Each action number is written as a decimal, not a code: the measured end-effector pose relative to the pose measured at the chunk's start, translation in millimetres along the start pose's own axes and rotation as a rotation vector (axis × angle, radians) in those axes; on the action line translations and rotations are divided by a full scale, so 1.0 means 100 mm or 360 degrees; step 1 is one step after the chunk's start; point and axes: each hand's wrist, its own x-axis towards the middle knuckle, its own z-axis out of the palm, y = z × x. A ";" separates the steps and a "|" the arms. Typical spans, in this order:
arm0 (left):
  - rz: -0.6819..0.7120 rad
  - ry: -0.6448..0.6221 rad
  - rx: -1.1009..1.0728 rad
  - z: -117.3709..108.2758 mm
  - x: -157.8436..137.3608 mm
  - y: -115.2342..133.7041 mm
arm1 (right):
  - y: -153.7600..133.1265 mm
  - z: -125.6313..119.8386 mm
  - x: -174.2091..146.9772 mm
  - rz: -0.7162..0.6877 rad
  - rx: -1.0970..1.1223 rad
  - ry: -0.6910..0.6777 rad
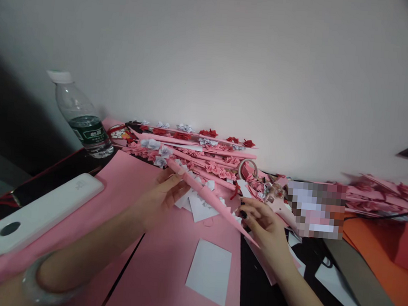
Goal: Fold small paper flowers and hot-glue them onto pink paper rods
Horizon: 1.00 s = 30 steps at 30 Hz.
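My left hand (pixel 172 188) is wrapped round a long, thin, pink rolled-paper stem (pixel 204 191). White paper flowers (pixel 163 154) sit along its upper left part, and its pointed end slants down to the right. My right hand (pixel 264 222) is beside that pointed end, thumb and fingers pinched together. What lies between these fingertips is too small to make out; a bit of white paper shows close by. Beneath the stem are pink sheets (pixel 165 273), loose white paper pieces (pixel 201 207) and a white square of paper (pixel 209 272).
Pink stems with red, white and pink paper flowers (pixel 220 168) are heaped along the wall. A tape roll (pixel 248 169) lies among them. To the left are a water bottle (pixel 88 124) and a white power bank (pixel 45 210); orange paper (pixel 377 249) lies right.
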 end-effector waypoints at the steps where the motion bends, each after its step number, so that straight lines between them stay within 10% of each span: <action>1: 0.0011 0.0018 -0.0020 0.00 0.00 -0.03 | -0.01 0.01 0.00 0.0027 0.0106 -0.0024; 18: 0.0000 0.0165 -0.0075 -0.07 0.01 -0.33 | 0.01 0.03 0.00 0.0372 0.0461 -0.0198; 30: -0.0709 -0.0539 0.0762 -0.16 -0.38 -0.12 | -0.09 -0.05 0.04 0.0540 0.0548 -0.0127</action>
